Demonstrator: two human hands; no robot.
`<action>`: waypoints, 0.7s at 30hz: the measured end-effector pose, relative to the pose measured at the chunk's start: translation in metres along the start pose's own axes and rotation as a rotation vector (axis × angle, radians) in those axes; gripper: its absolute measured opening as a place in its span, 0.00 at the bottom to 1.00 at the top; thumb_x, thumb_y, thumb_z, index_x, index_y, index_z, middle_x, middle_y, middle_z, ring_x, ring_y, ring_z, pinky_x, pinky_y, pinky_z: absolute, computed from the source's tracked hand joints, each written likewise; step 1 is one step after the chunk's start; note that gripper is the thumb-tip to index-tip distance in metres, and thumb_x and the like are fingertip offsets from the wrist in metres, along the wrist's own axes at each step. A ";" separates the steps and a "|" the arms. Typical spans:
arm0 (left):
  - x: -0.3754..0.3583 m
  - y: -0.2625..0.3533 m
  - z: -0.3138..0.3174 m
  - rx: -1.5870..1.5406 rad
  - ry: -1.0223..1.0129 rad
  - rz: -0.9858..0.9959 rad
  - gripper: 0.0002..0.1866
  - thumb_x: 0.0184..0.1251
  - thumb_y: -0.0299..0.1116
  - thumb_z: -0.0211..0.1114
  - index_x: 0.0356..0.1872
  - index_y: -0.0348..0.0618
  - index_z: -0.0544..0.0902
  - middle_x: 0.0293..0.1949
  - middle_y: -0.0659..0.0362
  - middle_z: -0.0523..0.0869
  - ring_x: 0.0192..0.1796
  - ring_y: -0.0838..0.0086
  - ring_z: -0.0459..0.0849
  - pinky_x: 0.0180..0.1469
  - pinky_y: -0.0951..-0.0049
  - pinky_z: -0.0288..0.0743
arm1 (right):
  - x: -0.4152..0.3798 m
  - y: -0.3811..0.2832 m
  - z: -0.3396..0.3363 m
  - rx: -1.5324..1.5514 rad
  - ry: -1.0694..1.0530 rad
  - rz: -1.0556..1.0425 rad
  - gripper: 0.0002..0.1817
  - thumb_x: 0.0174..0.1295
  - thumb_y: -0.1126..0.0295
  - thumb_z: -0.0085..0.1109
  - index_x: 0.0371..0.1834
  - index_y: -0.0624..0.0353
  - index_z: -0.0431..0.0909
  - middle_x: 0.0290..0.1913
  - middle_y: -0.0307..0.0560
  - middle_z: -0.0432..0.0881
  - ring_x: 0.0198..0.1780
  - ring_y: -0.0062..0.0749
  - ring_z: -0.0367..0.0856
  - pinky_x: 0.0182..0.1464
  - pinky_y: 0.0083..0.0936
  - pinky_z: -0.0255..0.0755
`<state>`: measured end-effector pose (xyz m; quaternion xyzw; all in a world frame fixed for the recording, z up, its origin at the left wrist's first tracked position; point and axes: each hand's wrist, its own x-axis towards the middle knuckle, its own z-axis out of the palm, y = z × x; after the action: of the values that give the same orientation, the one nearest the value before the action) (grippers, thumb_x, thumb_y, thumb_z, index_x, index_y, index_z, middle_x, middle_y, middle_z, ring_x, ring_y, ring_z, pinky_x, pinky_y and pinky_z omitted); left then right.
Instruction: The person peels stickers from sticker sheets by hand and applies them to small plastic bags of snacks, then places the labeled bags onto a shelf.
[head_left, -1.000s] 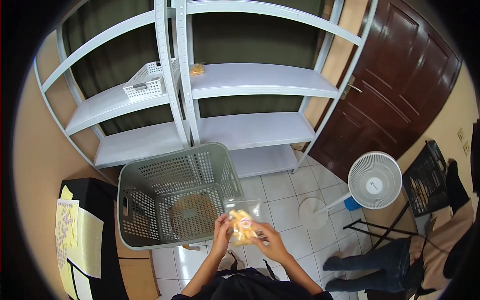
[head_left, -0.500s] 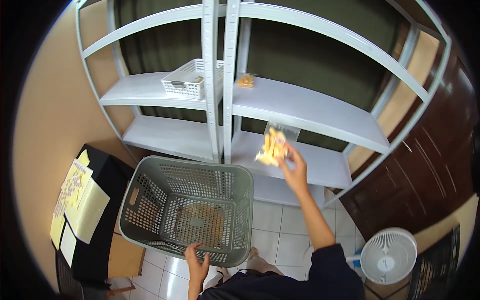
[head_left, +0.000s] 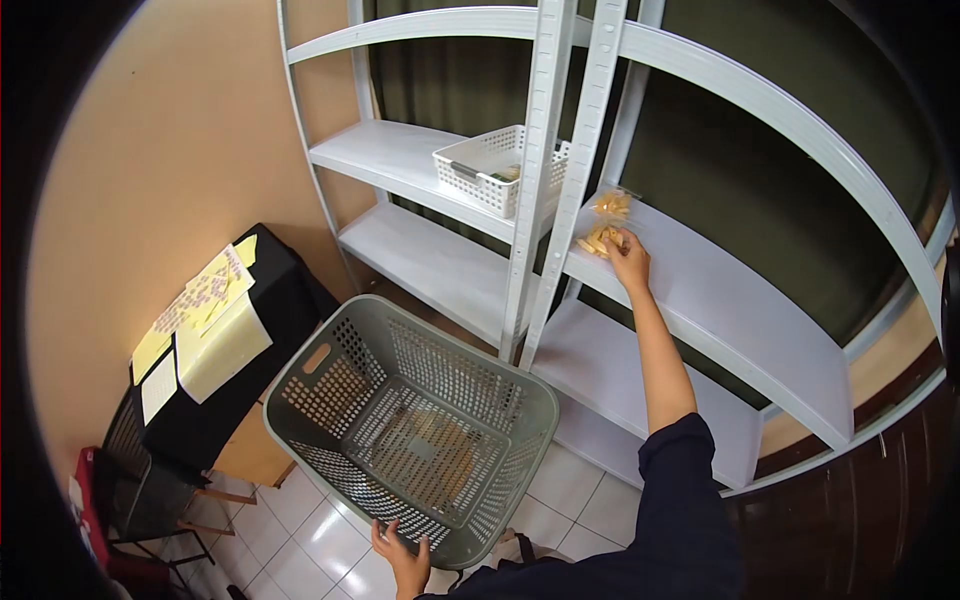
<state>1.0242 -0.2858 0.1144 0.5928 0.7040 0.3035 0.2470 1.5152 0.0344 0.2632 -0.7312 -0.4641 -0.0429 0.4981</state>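
Note:
My right hand (head_left: 629,263) pinches a clear plastic bag of yellow snack sticks (head_left: 598,241) at the left end of the upper right-hand shelf (head_left: 720,270). Just behind that bag lies a second clear bag of yellow snacks (head_left: 612,204). Down at the near side, my left hand (head_left: 404,562) has its fingers hooked over the rim of a large grey-green plastic laundry basket (head_left: 545,420). The basket's perforated bottom is visible, with a brownish tint showing through the holes.
A white perforated basket (head_left: 480,180) with something small inside stands on the left rack's shelf (head_left: 385,145). To the left, yellow papers (head_left: 215,325) lie on a black-covered table (head_left: 285,290). A metal upright (head_left: 535,180) rises between the shelves. Beneath is white tiled floor (head_left: 335,540).
My right hand has carried the snack bag up and onto the upper right shelf, beside the other bag. My left hand stays at the basket rim. The view has turned.

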 end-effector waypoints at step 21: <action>0.005 -0.029 -0.034 -0.009 0.054 -0.052 0.32 0.45 0.33 0.68 0.53 0.42 0.64 0.61 0.40 0.49 0.62 0.46 0.49 0.62 0.54 0.48 | -0.078 -0.026 0.009 0.068 0.549 -0.219 0.16 0.57 0.66 0.54 0.44 0.67 0.72 0.41 0.55 0.72 0.41 0.44 0.72 0.45 0.35 0.65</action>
<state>0.9793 -0.2883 0.1177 0.5647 0.7241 0.3162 0.2383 1.4487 -0.0063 0.2358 -0.6207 -0.3894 -0.2772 0.6215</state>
